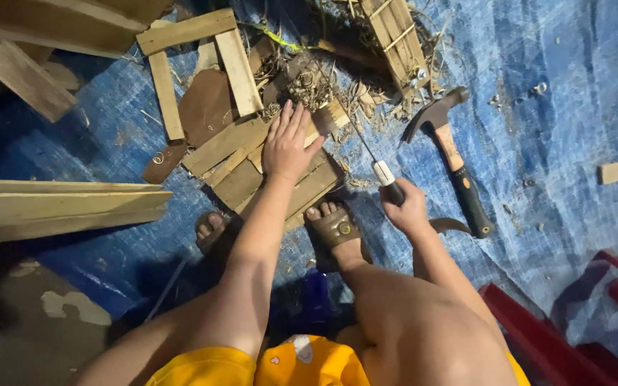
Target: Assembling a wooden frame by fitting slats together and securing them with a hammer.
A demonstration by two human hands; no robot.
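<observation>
Wooden offcuts lie in a loose pile on the blue tarpaulin (559,107), and we press our left hand (285,146) flat on the top plank (302,187) of that pile, fingers (291,118) spread wide and pointing away from us. A flat, spread palm like this pins the plank so it cannot slide or rock. Our sandalled right foot (332,223) sits at the plank's near edge, which we judge adds a second anchor from below; the left foot (211,229) rests just beside the pile, partly hidden under our forearm.

Our right hand (408,207) is wrapped in a closed fist around the dark handle of a thin-bladed tool (384,175), likely a screwdriver or small chisel, with a white collar showing above the grip. Its slim metal shaft runs up and left toward the planks near our left hand; we cannot tell exactly where the tip touches. The low angle suggests it is held for prying or scraping between boards.

1 claw hammer (450,154) lies on the tarpaulin just right of the tool hand, handle toward us, within easy reach. Curly shavings and splinters (309,82) gather beyond the pile. Longer boards (59,204) are stacked at the left, and a red plastic chair (574,322) stands at the lower right.
</observation>
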